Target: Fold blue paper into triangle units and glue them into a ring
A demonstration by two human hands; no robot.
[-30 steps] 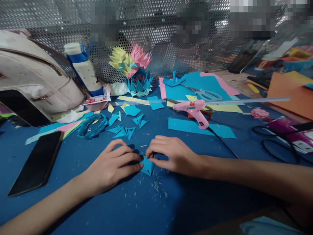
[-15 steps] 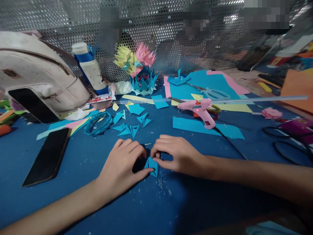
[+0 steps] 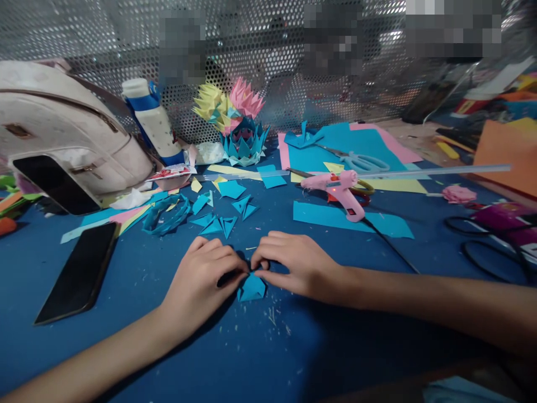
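Observation:
A small folded piece of blue paper [image 3: 252,287] lies on the blue table between my hands. My left hand [image 3: 212,268] pinches its upper left corner, thumb and fingers together. At its upper edge, my right hand [image 3: 291,262] is closed with thumb and index finger on the paper. Just beyond my hands lie several folded blue paper pieces [image 3: 216,224] with pointed shapes. A blue paper strip [image 3: 319,215] is flat beyond my right hand, and a pink glue gun [image 3: 342,187] rests across it.
Two dark phones lie left, one on the table [image 3: 79,274], one against a white backpack [image 3: 62,123]. A bottle [image 3: 153,120] and paper flowers [image 3: 245,140] stand behind. Light blue scissors [image 3: 364,161] rest on paper sheets. A black cord [image 3: 392,246] runs right.
My left thumb has drawn back from the paper's lower part up to its top corner. The paper now shows a broader, smoother face. The view has shifted slightly.

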